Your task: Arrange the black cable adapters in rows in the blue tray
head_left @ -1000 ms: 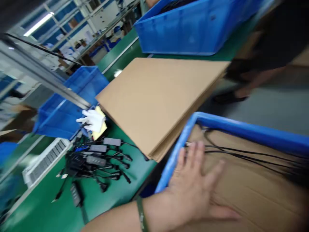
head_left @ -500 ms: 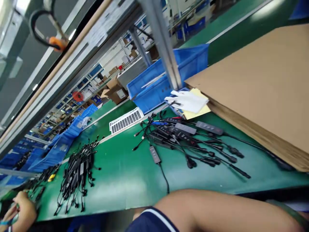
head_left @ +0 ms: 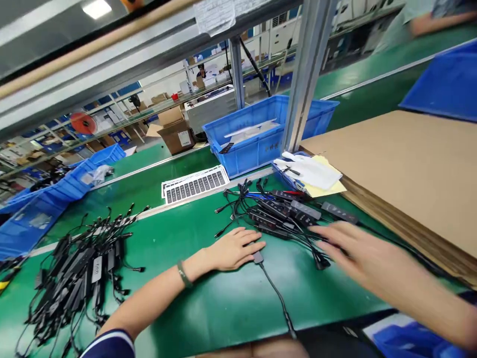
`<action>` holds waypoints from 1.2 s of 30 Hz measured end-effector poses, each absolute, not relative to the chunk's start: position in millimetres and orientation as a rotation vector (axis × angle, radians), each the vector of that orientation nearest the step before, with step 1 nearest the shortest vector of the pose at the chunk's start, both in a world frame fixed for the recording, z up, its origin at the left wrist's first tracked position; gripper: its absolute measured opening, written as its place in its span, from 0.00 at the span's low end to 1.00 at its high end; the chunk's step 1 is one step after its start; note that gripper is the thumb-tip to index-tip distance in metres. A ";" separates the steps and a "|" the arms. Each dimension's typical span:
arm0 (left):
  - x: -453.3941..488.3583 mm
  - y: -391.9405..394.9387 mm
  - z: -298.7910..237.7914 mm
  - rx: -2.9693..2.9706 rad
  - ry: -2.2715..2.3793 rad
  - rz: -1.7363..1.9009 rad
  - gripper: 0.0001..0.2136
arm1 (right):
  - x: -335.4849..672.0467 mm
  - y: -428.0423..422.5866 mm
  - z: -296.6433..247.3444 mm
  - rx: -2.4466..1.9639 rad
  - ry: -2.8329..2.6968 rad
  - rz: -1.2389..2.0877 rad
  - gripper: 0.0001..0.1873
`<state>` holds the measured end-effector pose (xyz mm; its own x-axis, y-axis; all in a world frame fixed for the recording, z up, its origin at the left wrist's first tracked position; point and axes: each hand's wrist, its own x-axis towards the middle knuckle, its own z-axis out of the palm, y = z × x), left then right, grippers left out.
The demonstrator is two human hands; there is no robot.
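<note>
At the center of the frame, a small gray device (head_left: 258, 257) lies on the green surface (head_left: 208, 308), partly hidden beneath a worker's left hand (head_left: 231, 249), its black cable (head_left: 278, 293) trailing toward the bottom edge. The left hand rests palm down with fingers extended; whether its grip has closed on the device cannot be told. Right of center, the right hand (head_left: 367, 256), blurred, reaches to the near edge of a pile of cabled devices (head_left: 305, 211), fingers outstretched; whether its grip has anything cannot be told. Behind the pile, a white glove (head_left: 313, 171) lies on yellow paper (head_left: 335, 189), beside stacked cardboard sheets (head_left: 402, 159) at right. In the upper center, a blue bin (head_left: 242, 156) stands behind a metal post (head_left: 305, 74). A second heap of black devices (head_left: 78, 278) spreads across the lower left.
</note>
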<state>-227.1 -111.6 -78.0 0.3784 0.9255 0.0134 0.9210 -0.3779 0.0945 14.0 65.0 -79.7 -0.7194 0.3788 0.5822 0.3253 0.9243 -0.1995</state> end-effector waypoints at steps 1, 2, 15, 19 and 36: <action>-233.7 -122.1 -84.5 2.522 1.742 0.127 0.22 | -6.6 61.4 -77.7 -0.411 -2.511 0.041 0.20; -237.4 -130.4 -90.0 2.479 1.775 0.165 0.21 | -27.8 57.4 -77.7 -0.354 -2.585 -0.051 0.20; -238.3 -151.0 -117.5 2.142 1.819 0.761 0.16 | -57.9 -6.2 -97.4 -0.345 -2.595 -0.120 0.11; -238.1 -154.2 -115.2 2.186 1.900 0.831 0.08 | -47.3 -36.2 -101.8 -0.277 -2.668 0.224 0.13; -244.9 -143.0 -119.4 2.299 1.706 0.818 0.15 | -69.1 14.6 -102.8 -0.580 -2.666 0.070 0.15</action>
